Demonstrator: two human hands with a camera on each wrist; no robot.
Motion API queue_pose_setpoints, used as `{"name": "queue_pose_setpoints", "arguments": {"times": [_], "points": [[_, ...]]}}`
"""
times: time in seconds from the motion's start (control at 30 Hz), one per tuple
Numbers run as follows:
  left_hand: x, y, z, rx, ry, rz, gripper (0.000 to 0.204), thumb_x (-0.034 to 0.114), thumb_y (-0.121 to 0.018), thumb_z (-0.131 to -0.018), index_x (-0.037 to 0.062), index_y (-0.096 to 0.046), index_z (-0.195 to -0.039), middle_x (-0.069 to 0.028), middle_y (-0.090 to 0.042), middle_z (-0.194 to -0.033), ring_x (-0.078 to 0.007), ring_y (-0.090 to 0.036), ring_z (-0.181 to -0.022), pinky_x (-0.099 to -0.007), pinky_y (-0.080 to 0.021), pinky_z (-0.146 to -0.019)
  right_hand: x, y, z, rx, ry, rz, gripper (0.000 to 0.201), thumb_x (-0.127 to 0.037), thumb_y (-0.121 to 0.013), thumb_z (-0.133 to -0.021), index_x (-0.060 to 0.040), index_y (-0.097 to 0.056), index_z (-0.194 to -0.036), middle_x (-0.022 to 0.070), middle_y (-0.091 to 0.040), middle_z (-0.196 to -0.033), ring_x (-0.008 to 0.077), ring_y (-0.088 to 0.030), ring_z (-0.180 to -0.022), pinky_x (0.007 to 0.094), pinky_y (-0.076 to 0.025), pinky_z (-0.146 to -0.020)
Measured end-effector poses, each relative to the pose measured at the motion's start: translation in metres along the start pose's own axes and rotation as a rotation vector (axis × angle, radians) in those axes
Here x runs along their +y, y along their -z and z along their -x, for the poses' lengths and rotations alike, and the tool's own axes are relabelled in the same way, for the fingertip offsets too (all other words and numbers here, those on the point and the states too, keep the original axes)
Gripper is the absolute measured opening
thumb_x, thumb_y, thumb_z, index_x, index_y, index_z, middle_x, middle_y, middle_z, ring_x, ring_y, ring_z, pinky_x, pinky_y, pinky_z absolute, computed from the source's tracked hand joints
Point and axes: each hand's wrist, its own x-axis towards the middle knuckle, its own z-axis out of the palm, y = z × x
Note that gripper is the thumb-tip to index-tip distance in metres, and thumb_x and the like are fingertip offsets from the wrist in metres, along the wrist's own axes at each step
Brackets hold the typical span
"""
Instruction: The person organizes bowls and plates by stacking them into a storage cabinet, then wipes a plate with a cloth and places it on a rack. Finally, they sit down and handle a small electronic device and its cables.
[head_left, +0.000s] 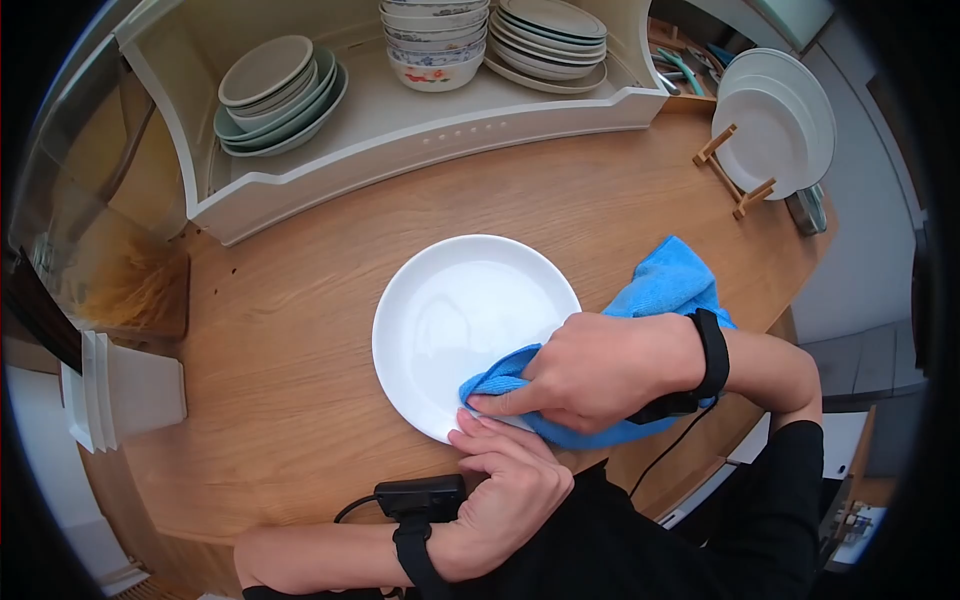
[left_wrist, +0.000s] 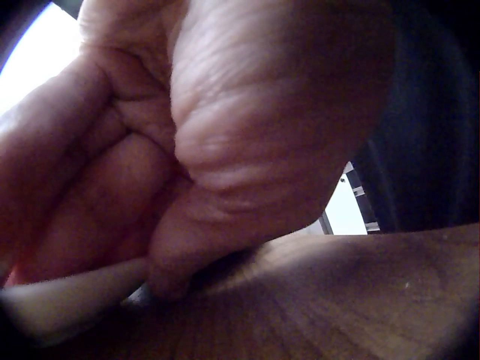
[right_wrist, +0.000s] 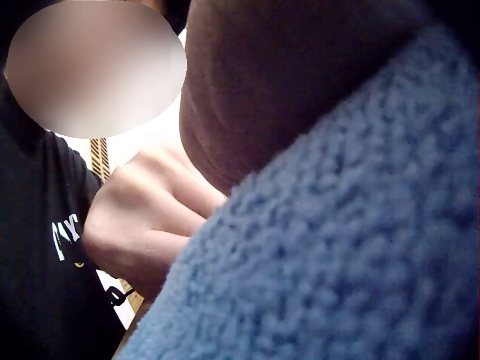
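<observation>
Left hand (head_left: 515, 490), fingers bent at the near rim of the white plate (head_left: 470, 310), gripping its edge; right hand (head_left: 610, 368), fingers curled round the blue cloth (head_left: 672, 283), pressing it to the plate's near right side; the plate lies on the wooden surface (head_left: 290, 400), the cloth trailing beyond its right rim

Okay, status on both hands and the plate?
Left hand grips plate rim. Right hand presses blue cloth onto plate. Nothing blocking either.
</observation>
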Motion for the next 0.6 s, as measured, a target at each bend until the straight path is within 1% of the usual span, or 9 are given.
{"name": "queue_pose_setpoints", "arguments": {"times": [0.03,0.1,0.13,0.2,0.43,0.5,0.53,0.57,0.6], "points": [[0.000,0.000,0.000,0.000,-0.001,-0.001,0.033,0.007,-0.057,-0.073,-0.0193,-0.070,-0.087,-0.0383,-0.068,-0.082,-0.0345,-0.069,-0.058,-0.0309,-0.045,-0.041,0.000,0.003,-0.001,0.001,0.000,0.000,0.058,-0.012,-0.062,-0.086,-0.0198,-0.056,-0.143,0.0137,-0.062,-0.063,0.0350,-0.062,-0.056,0.0434,-0.048,-0.051],[-0.001,0.001,-0.001,-0.004,-0.015,-0.029,0.034,0.009,-0.057,-0.074,-0.0194,-0.070,-0.086,-0.0385,-0.068,-0.082,-0.0352,-0.069,-0.058,-0.0315,-0.045,-0.042,0.003,0.011,-0.004,-0.048,-0.020,0.115,0.059,-0.012,-0.063,-0.085,-0.0290,-0.058,-0.141,0.0113,-0.063,-0.071,0.0332,-0.065,-0.063,0.0419,-0.050,-0.054],[-0.001,0.001,-0.001,-0.005,-0.016,-0.031,0.034,0.009,-0.057,-0.074,-0.0194,-0.070,-0.086,-0.0385,-0.068,-0.082,-0.0352,-0.069,-0.058,-0.0315,-0.045,-0.042,0.005,0.013,-0.007,-0.046,-0.020,0.115,0.059,-0.012,-0.063,-0.085,-0.0290,-0.058,-0.141,0.0113,-0.063,-0.071,0.0332,-0.065,-0.063,0.0419,-0.050,-0.054],[0.000,0.000,-0.001,-0.001,-0.017,-0.023,0.034,0.010,-0.057,-0.074,-0.0190,-0.070,-0.085,-0.0389,-0.068,-0.082,-0.0357,-0.068,-0.057,-0.0317,-0.045,-0.042,0.011,0.018,-0.013,-0.021,-0.015,0.193,0.059,-0.012,-0.063,-0.083,-0.0356,-0.061,-0.137,0.0094,-0.062,-0.077,0.0312,-0.066,-0.069,0.0410,-0.051,-0.056],[0.001,0.000,0.000,-0.004,0.009,-0.062,0.033,0.010,-0.057,-0.074,-0.0178,-0.071,-0.084,-0.0391,-0.068,-0.082,-0.0353,-0.068,-0.056,-0.0326,-0.047,-0.043,0.022,0.020,-0.025,0.127,-0.062,0.279,0.059,-0.009,-0.061,-0.083,-0.0357,-0.063,-0.136,0.0095,-0.062,-0.077,0.0295,-0.066,-0.067,0.0413,-0.051,-0.053],[0.000,0.000,0.000,-0.002,0.005,-0.055,0.026,0.004,-0.061,-0.073,-0.0157,-0.071,-0.085,-0.0319,-0.071,-0.080,-0.0280,-0.068,-0.054,-0.0302,-0.051,-0.042,0.026,0.019,-0.027,0.250,-0.159,0.346,0.059,-0.008,-0.060,-0.083,-0.0342,-0.063,-0.136,0.0097,-0.063,-0.076,0.0290,-0.065,-0.065,0.0406,-0.050,-0.051],[-0.001,0.000,0.000,-0.002,0.005,-0.056,0.026,0.004,-0.061,-0.073,-0.0157,-0.071,-0.085,-0.0319,-0.071,-0.080,-0.0280,-0.068,-0.054,-0.0302,-0.051,-0.042,0.027,0.020,-0.027,0.257,-0.193,0.418,0.060,-0.007,-0.059,-0.083,-0.0305,-0.062,-0.138,0.0102,-0.064,-0.076,0.0280,-0.065,-0.063,0.0397,-0.049,-0.049],[-0.002,0.000,0.000,0.002,0.008,-0.045,0.025,0.004,-0.061,-0.072,-0.0156,-0.071,-0.085,-0.0320,-0.071,-0.080,-0.0277,-0.068,-0.053,-0.0299,-0.050,-0.041,0.026,0.020,-0.028,0.258,-0.193,0.419,0.060,-0.007,-0.059,-0.083,-0.0305,-0.062,-0.138,0.0102,-0.064,-0.076,0.0280,-0.065,-0.063,0.0397,-0.049,-0.049],[-0.002,0.000,0.000,0.008,0.011,-0.033,0.025,0.003,-0.062,-0.072,-0.0156,-0.071,-0.085,-0.0320,-0.071,-0.081,-0.0273,-0.068,-0.053,-0.0297,-0.049,-0.040,0.026,0.018,-0.029,0.297,-0.246,0.480,0.060,-0.006,-0.060,-0.083,-0.0287,-0.062,-0.138,0.0105,-0.064,-0.076,0.0274,-0.065,-0.063,0.0394,-0.049,-0.049]]}}
